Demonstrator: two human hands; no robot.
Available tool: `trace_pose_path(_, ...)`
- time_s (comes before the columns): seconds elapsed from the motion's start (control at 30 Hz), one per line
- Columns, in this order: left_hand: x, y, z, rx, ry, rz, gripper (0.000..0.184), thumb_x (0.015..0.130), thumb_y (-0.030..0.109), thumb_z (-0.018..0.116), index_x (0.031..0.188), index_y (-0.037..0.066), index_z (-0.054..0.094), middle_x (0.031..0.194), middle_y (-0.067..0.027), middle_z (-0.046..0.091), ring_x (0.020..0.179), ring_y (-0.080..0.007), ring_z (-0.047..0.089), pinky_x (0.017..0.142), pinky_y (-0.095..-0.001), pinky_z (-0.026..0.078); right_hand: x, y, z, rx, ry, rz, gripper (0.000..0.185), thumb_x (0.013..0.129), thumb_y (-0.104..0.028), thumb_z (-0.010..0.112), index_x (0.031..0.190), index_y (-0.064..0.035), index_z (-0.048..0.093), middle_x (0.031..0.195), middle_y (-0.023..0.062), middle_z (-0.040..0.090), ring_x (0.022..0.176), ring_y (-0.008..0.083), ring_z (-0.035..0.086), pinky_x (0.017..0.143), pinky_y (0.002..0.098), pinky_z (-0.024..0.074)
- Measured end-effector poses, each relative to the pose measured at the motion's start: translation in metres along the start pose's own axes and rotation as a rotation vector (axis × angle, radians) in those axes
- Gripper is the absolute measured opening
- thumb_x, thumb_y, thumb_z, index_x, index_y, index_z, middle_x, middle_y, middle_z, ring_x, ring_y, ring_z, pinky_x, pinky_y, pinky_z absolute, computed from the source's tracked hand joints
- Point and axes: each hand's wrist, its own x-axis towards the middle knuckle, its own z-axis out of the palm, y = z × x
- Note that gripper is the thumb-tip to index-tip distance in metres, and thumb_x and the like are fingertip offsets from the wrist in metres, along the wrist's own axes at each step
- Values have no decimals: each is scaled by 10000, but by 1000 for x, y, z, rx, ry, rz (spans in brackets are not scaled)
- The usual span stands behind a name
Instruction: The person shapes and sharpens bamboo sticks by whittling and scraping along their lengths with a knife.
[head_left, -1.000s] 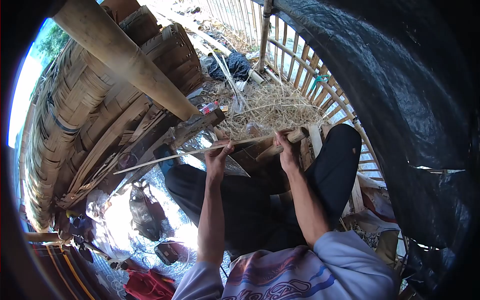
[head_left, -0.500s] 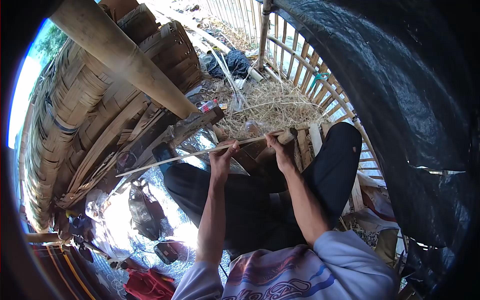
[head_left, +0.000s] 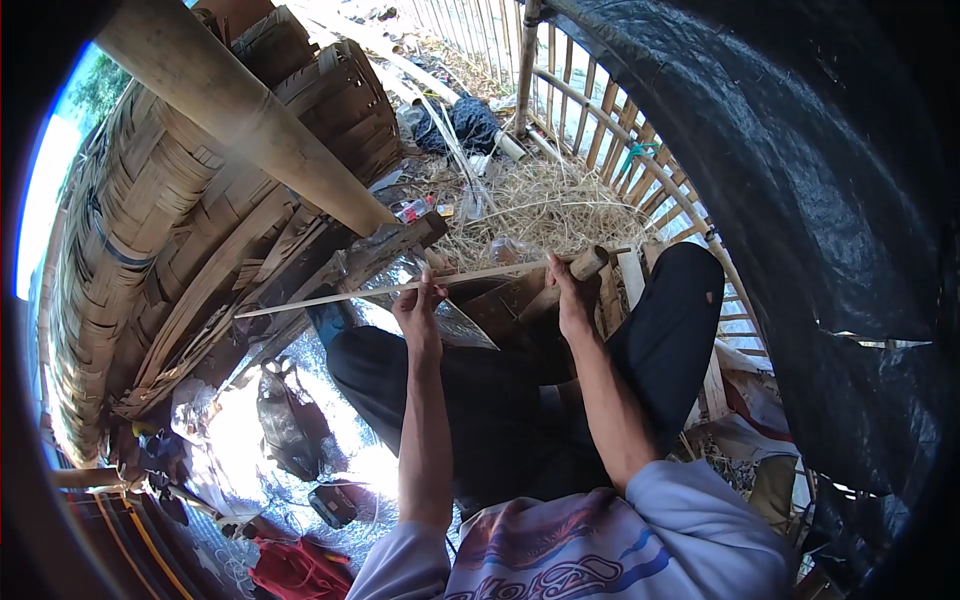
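Note:
A long thin bamboo strip lies across both hands, sloping up gently to the right. My left hand pinches it near the middle, thumb up. My right hand holds it closer to the right end, thumb raised against it. By the right fingers a thick round wooden handle slants down to the left. Whether those fingers also grip it is hidden. Dark wooden pieces sit beneath the strip, between my bent knees.
A large woven bamboo panel and a thick bamboo pole stand at left. Dry straw lies ahead beside a slatted bamboo fence. Black plastic sheeting hangs at right. A dark bag and red cloth lie lower left.
My left hand has shifted left along the bamboo strip. The strip's left end has risen, so it lies flatter. My right hand and the wooden handle have moved slightly right.

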Motion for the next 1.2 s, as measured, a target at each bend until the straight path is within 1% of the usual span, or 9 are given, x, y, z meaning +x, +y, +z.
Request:
trace_pose_path(0.07, -1, 1, 1, 0, -18, -1, 245, 887, 237, 611, 926, -4, 630, 757, -34, 613, 690, -108, 565, 678, -256, 482, 1, -1, 2, 7, -10, -11, 275, 773, -261, 733, 699, -78, 542, 639, -19, 505, 599, 97, 468, 586, 268, 358)
trace_pose_path(0.17, -4, 0, 7, 64, -79, -108, 213, 880, 235, 623, 875, 23, 649, 728, -31, 613, 657, -94, 569, 626, -241, 471, -4, -6, 2, -70, -44, -36, 271, 750, -241, 761, 702, -84, 546, 669, -32, 527, 618, 91, 484, 585, 272, 385)
trace_pose_path(0.27, -10, 0, 16, 95, -75, -163, 208, 873, 252, 631, 878, 45, 654, 718, -25, 615, 664, -88, 574, 622, -226, 461, -9, -8, 4, -215, -164, -35, 255, 727, -208, 783, 728, -86, 559, 708, -39, 554, 641, 86, 504, 599, 267, 412)
trace_pose_path(0.33, -11, 3, 17, 99, -63, -199, 201, 867, 256, 639, 879, 56, 656, 710, -21, 618, 667, -85, 577, 623, -221, 455, -10, -2, 7, -39, -83, 0, 245, 732, -198, 778, 750, -83, 563, 720, -23, 567, 638, 90, 510, 600, 259, 415)
trace_pose_path(0.63, -6, 12, 7, 31, -19, -134, 352, 912, 324, 559, 954, -15, 641, 749, -60, 629, 681, -112, 589, 650, -252, 476, 2, 6, -3, 22, -19, -34, 211, 788, -200, 714, 780, -57, 560, 665, 9, 533, 602, 106, 491, 580, 259, 397)
trace_pose_path(0.8, -9, 18, 4, 69, -94, -113, 340, 912, 313, 562, 970, -16, 624, 774, -54, 623, 725, -115, 592, 669, -254, 479, 12, 5, -8, 125, 63, 43, 196, 804, -197, 694, 788, -47, 569, 640, 9, 511, 601, 108, 482, 585, 258, 382)
trace_pose_path(0.87, -8, 17, 3, 72, -109, -119, 337, 913, 308, 562, 990, -15, 615, 792, -54, 621, 741, -115, 593, 675, -255, 480, 15, 4, -8, 140, 74, -22, 174, 817, -186, 681, 829, -38, 591, 654, 9, 515, 610, 105, 484, 587, 254, 387)
trace_pose_path(1.07, -9, 21, 6, 56, -119, -86, 327, 916, 281, 562, 1055, -15, 580, 884, -60, 616, 763, -122, 595, 699, -259, 484, 19, 13, -15, 134, 176, 21, 212, 847, -188, 649, 947, -3, 617, 703, 11, 518, 633, 96, 476, 591, 253, 388)
trace_pose_path(1.2, -8, 21, 5, 77, -148, -100, 301, 915, 263, 565, 1034, -12, 593, 875, -62, 619, 761, -122, 595, 701, -264, 488, 17, 10, -9, 167, 156, 26, 237, 831, -236, 667, 873, -19, 582, 658, -7, 477, 614, 82, 451, 582, 240, 359)
